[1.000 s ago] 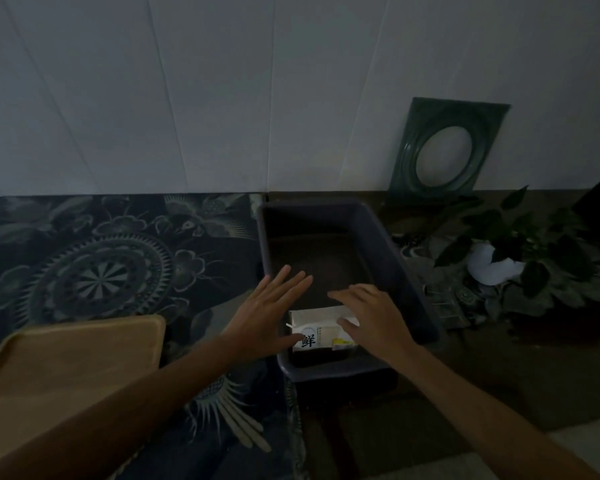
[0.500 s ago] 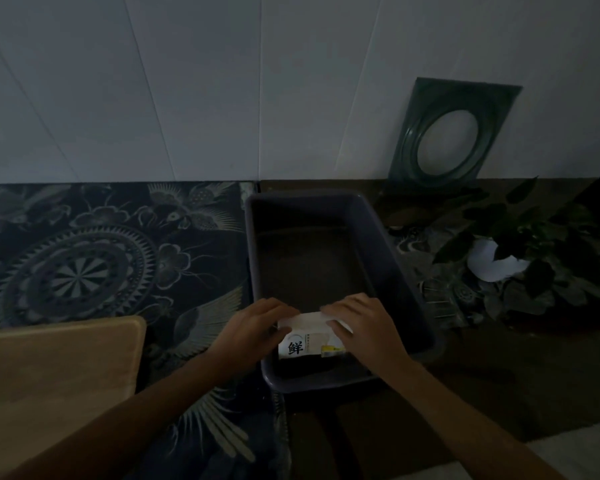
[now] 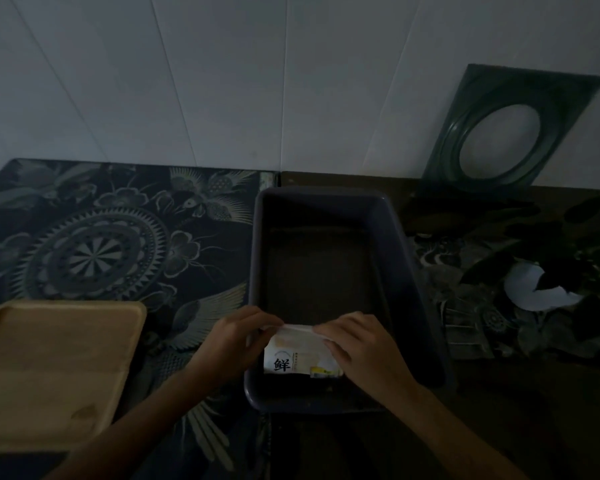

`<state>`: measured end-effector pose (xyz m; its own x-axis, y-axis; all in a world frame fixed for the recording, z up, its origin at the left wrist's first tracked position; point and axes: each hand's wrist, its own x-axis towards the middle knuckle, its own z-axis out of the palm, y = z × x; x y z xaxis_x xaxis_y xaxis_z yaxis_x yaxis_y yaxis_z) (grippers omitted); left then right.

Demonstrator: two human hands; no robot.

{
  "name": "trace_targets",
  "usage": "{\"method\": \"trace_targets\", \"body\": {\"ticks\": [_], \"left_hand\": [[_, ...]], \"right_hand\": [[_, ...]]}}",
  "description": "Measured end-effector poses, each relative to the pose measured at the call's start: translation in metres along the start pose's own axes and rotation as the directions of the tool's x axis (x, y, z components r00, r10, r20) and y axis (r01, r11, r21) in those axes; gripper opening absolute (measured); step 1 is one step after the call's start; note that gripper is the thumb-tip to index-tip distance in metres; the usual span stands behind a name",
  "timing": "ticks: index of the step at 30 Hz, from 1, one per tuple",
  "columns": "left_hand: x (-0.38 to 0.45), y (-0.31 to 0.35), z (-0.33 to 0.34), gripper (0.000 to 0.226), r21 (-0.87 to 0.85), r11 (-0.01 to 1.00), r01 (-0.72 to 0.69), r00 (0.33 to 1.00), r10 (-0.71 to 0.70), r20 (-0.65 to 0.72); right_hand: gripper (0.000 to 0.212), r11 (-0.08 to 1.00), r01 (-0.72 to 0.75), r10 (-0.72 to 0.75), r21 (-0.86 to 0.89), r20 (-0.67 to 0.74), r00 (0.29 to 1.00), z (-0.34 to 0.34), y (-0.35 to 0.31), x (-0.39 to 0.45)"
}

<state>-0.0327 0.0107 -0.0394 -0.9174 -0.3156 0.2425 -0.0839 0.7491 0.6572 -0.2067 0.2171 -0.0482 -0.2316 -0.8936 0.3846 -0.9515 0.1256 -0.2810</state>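
A white carton [image 3: 300, 355] with a large black printed character stands at the near end of a dark rectangular bin [image 3: 407, 258]. My left hand [image 3: 238, 341] grips the carton's top edge from the left, fingers curled over it. From the right, my right hand [image 3: 357, 344] grips the same top edge and covers the carton's right side. The carton's base is hidden by the bin's near wall.
A tan wooden tray [image 3: 54, 365] lies at the left front on a dark patterned cloth [image 3: 94, 244]. A dark square frame with a round hole [image 3: 513, 129] leans on the white wall. A leafy plant in a white pot [image 3: 541, 289] sits at the right.
Both hands went from flat and open over the carton to curling onto its top edge. The carton now stands higher between them. The view has shifted closer.
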Motion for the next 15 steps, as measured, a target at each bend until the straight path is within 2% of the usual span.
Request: {"method": "trace_targets", "body": {"ticks": [3,8,11,15], "left_hand": [[0.002,0.004,0.001,0.018,-0.021,0.999,0.046,0.999,-0.046,-0.014],[-0.001,0.012,0.005,0.021,-0.029,0.996,0.080,0.996,-0.081,-0.027],[-0.001,0.021,0.005,0.026,-0.023,0.997,0.072,0.997,-0.072,-0.011],[0.001,0.031,0.004,0.033,-0.013,1.000,0.022,1.000,-0.022,0.017]], "right_hand": [[0.030,0.997,0.079,-0.079,-0.011,0.000,0.997,-0.002,0.009,-0.002],[0.025,0.990,0.121,-0.117,0.074,-0.059,0.991,-0.005,0.018,-0.005],[0.022,0.985,0.134,-0.123,0.109,-0.103,0.987,-0.009,0.020,-0.004],[0.018,0.985,0.115,-0.104,0.128,-0.088,0.991,-0.011,0.022,-0.001]]}}
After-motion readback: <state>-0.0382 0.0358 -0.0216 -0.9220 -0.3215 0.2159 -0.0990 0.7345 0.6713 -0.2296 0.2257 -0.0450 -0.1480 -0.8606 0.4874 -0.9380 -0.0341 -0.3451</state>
